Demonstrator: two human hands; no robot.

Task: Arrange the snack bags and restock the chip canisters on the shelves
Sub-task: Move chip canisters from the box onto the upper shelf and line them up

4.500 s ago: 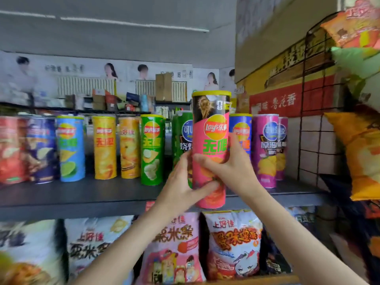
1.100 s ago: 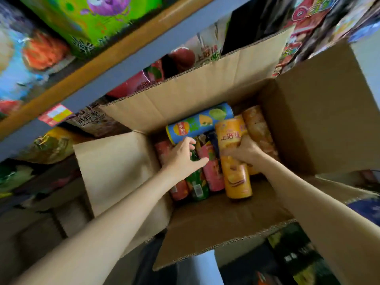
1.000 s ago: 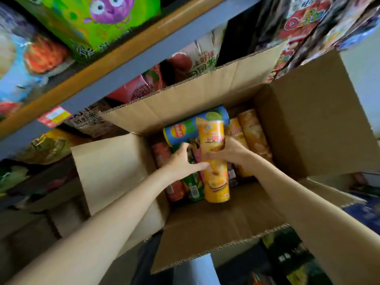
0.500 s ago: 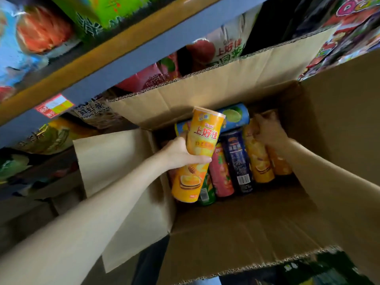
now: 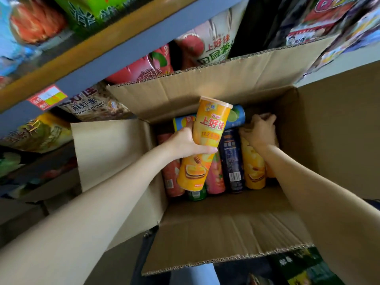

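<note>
Head view, left hand (image 5: pixel 183 144) gripping cylindrical orange canister (image 5: pixel 203 145), corrugated box (image 5: pixel 226 225)

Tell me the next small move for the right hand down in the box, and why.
Probably lift out the canister it is reaching for. The left hand already holds an orange canister above the cardboard box, while the right hand curls around the top of another orange canister lying among the rest.

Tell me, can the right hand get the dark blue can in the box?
Probably yes. The right hand is already down inside the cardboard box, right beside the dark blue canister. That canister's upper side lies bare, though the yellow canister gripped by the left hand hangs close over its left edge.
</note>
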